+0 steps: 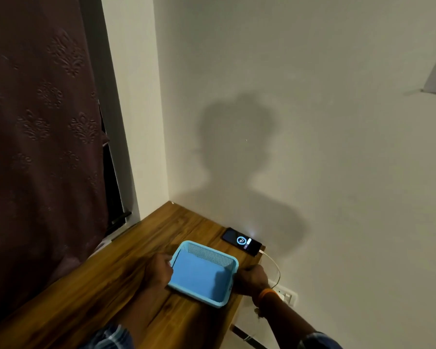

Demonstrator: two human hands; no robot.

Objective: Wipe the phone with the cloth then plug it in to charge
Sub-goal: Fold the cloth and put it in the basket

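A black phone [241, 241] lies flat on the wooden table [111, 285] against the wall, its screen lit with a round charging graphic. A white cable [272, 263] runs from its near end down to a wall socket [286, 294]. A light blue mesh basket [227, 258] stands in front of the phone, and a blue cloth [199, 275] lies flat inside it. My left hand [159, 270] grips the basket's left rim. My right hand [252, 277] holds its right rim.
A pale wall runs along the table's far and right sides. A dark patterned curtain [40, 147] hangs at the left. The table's right edge drops off just beside the basket, above the socket plate.
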